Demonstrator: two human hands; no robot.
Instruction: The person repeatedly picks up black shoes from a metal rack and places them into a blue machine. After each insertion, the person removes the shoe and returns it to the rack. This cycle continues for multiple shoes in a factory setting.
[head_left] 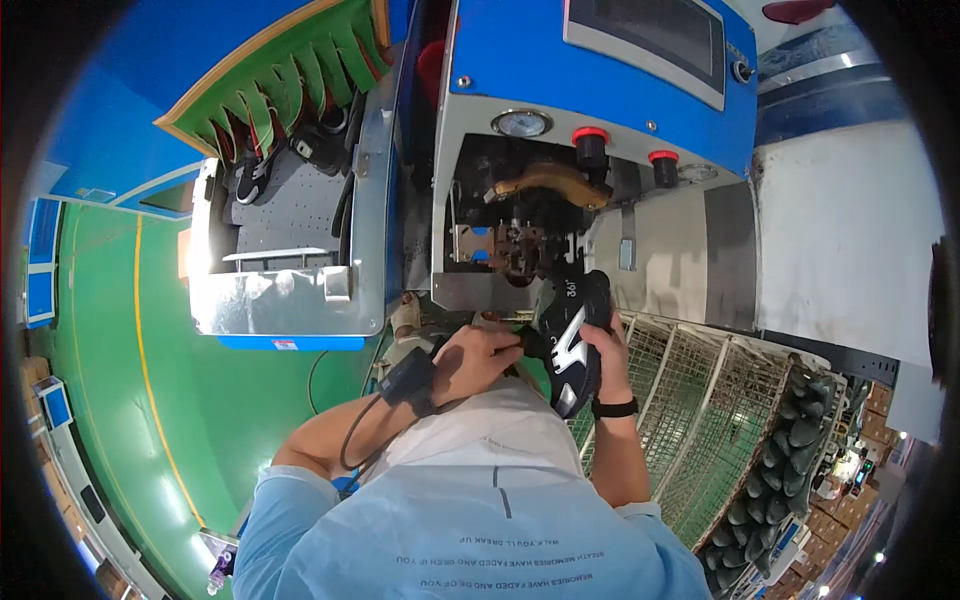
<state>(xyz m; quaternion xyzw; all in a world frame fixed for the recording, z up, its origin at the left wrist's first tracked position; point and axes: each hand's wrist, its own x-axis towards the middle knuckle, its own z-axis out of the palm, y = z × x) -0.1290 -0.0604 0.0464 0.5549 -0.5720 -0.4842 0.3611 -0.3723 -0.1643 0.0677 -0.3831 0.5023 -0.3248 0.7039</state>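
A black shoe with white side stripes (567, 345) is in front of the machine's open working bay, its upper end close under the metal clamp parts (515, 248). My right hand (611, 355) grips it from the right side, thumb on the side of the shoe, a dark band on the wrist. On its left, my left hand (478, 358) is closed, with the fingertips against a dark piece beside the shoe. Whether that piece belongs to the shoe is hard to see. A small black device with a cable (408, 376) is strapped at my left wrist.
Above the bay rises a blue machine housing (620, 75) with a screen, gauges and red-ringed knobs. At left, a metal-edged unit (285, 305) with green hanging flaps (300, 85) holds dark shoes (258, 178). A wire rack (690, 410) and several dark shoe-shaped pieces (785, 455) stand at right.
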